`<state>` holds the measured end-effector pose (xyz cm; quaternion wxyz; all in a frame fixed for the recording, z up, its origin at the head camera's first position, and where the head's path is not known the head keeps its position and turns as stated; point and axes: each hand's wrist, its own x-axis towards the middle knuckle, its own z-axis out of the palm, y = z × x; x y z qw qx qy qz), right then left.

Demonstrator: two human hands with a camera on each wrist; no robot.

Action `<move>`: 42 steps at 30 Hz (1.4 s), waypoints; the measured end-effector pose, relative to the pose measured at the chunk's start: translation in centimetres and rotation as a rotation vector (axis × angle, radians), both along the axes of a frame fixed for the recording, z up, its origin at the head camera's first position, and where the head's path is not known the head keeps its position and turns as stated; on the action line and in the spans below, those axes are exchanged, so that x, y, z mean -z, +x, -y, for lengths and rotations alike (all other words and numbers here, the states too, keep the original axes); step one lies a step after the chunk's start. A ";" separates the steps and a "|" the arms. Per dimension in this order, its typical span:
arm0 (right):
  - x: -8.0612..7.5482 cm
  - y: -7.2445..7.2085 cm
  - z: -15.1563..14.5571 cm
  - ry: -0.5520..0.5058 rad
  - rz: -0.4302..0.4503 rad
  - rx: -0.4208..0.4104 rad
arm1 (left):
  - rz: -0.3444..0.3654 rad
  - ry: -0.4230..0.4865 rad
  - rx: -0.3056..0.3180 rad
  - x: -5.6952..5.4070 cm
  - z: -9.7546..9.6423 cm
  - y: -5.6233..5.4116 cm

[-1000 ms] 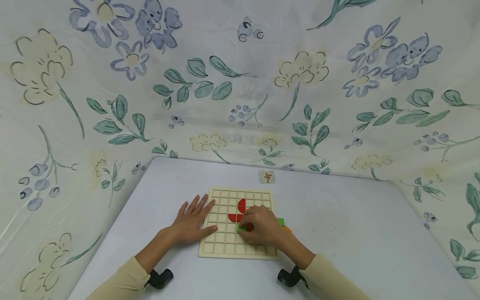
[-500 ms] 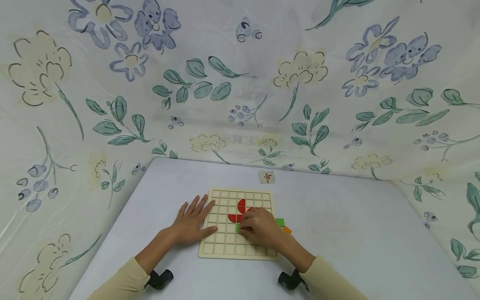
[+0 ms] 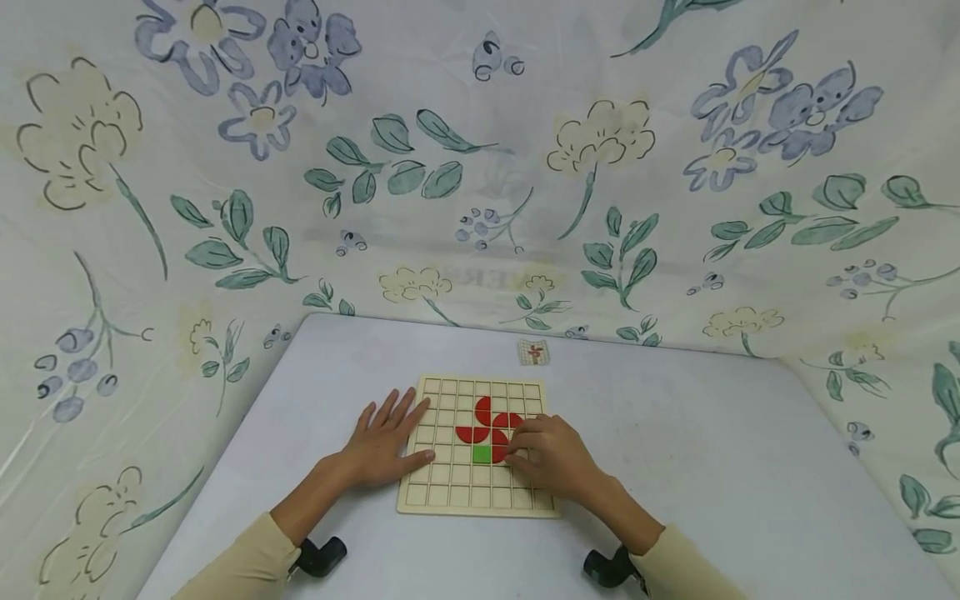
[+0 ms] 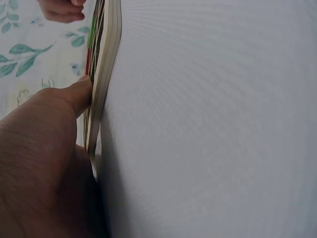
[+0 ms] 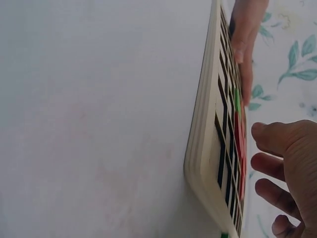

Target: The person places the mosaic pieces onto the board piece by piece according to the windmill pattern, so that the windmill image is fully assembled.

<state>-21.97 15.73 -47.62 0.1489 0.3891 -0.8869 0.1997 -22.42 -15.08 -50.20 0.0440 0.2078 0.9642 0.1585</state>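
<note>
A pale wooden grid board (image 3: pixel 442 497) lies on the table. Four-part wording aside, several red quarter-round pieces (image 3: pixel 472 434) form a pinwheel in its cells, and a green square piece (image 3: pixel 482 454) fills a cell below them. My left hand (image 3: pixel 386 446) rests with spread fingers on the board's left edge; the left wrist view shows its thumb (image 4: pixel 79 94) on the rim. Over the right side of the board is my right hand (image 3: pixel 553 457), its fingers loosely bent. In the right wrist view those fingers (image 5: pixel 270 163) are apart, with nothing between them.
A small card (image 3: pixel 534 352) with a red pattern on a grid lies on the white table (image 3: pixel 675 417) behind the board. A floral sheet (image 3: pixel 480 192) hangs around the table's back and sides. Dark devices (image 3: pixel 322 558) are at both wrists.
My right hand has moved right, away from the green square, which now shows fully in its cell beside the red pieces. The loose green and orange pieces are now hidden behind it. Left hand unchanged.
</note>
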 end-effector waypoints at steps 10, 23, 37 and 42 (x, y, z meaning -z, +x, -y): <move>-0.5 0.6 -3.3 -0.002 -0.010 0.087 | -0.005 -0.006 0.008 -0.2 0.1 -0.1; -0.1 1.4 -7.2 0.025 -0.015 0.175 | 0.007 -0.006 0.005 -0.2 -0.2 -0.3; 0.7 1.8 -9.3 0.054 0.015 0.188 | 0.008 -0.003 0.008 -0.5 0.0 -0.1; 0.9 1.6 -8.7 0.034 -0.006 0.206 | 0.013 0.012 0.007 -0.5 0.0 0.0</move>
